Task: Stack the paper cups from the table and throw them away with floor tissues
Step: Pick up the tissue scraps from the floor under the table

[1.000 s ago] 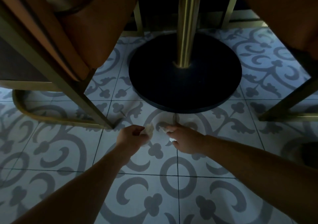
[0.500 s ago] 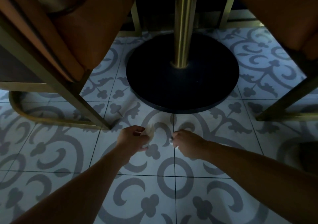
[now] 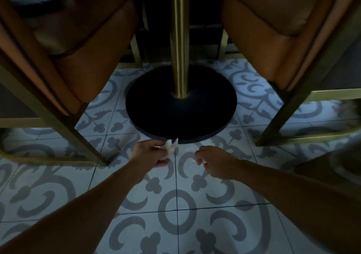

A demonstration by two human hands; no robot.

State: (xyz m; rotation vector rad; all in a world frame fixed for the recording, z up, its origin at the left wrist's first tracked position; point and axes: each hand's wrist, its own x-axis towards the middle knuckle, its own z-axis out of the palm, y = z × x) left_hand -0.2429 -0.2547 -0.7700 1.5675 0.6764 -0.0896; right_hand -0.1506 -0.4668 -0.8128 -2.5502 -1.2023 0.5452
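While left hand (image 3: 149,154) pinches one crumpled white tissue (image 3: 170,148) | right hand (image 3: 214,161) curled, contents unclear | round black base (image 3: 180,115) at 12 o'clock | patterned tiles (image 3: 175,205)

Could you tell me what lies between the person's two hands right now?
In the head view, only bare patterned floor tile lies between the left hand, which holds a tissue, and the right hand.

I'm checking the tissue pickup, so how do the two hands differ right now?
The left hand is closed on a crumpled white tissue; the right hand is curled, with only a small pale scrap visible at its fingertips. The left sits nearer the black table base than the right. Both hover low over the tiled floor.
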